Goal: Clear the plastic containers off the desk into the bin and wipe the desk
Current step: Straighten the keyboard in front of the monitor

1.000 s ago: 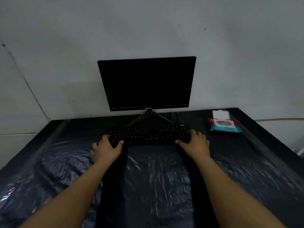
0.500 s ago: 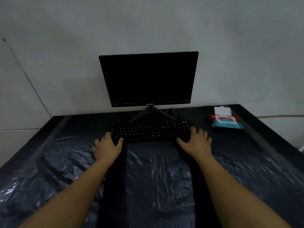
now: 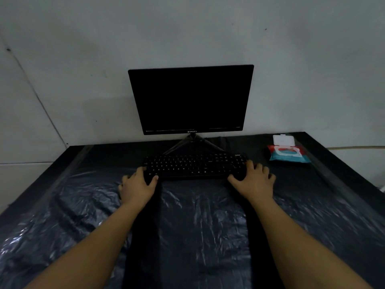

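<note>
The keyboard point(image 3: 194, 166) was gripped at both ends, the left hand point(image 3: 137, 185) curled around its left edge with the thumb on the front lip and the right hand point(image 3: 253, 181) wrapped the same way around its right edge. It was set just in front of the monitor point(image 3: 190, 99), whose stand was backed up against the wall. Lots of crinkly, plastic-covered black surface point(image 3: 198, 222) was left open toward the near edge, and a wipes pack point(image 3: 288, 152) with its lid flipped up was parked near the back right corner.
</note>
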